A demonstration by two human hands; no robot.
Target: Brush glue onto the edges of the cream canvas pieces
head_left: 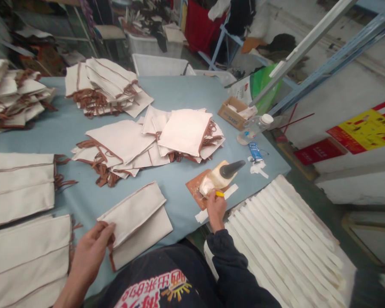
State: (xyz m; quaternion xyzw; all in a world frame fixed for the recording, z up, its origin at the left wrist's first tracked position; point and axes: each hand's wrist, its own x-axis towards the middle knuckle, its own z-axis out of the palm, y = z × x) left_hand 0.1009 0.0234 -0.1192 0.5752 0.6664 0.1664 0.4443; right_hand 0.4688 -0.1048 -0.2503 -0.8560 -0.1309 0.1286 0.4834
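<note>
My left hand (98,239) pinches the left edge of a folded cream fabric piece (137,214) with brown edging, which lies partly open at the table's front. My right hand (217,209) is closed around a thin yellow-handled tool (219,193). The tool's working end is out of sight at the mouth of a cream, glue-smeared container (216,179) with a dark tapered end (232,169). That container lies tilted on a brown board (194,184). White strips (231,191) lie beside and under the board.
Stacks of cream fabric pieces with brown ties (122,141) cover the blue-grey table (179,92); more lie left (19,184). A clear bottle (253,130), small carton (232,115) and blue packet (255,152) stand at right. Layered white strips (285,239) lie beside the table.
</note>
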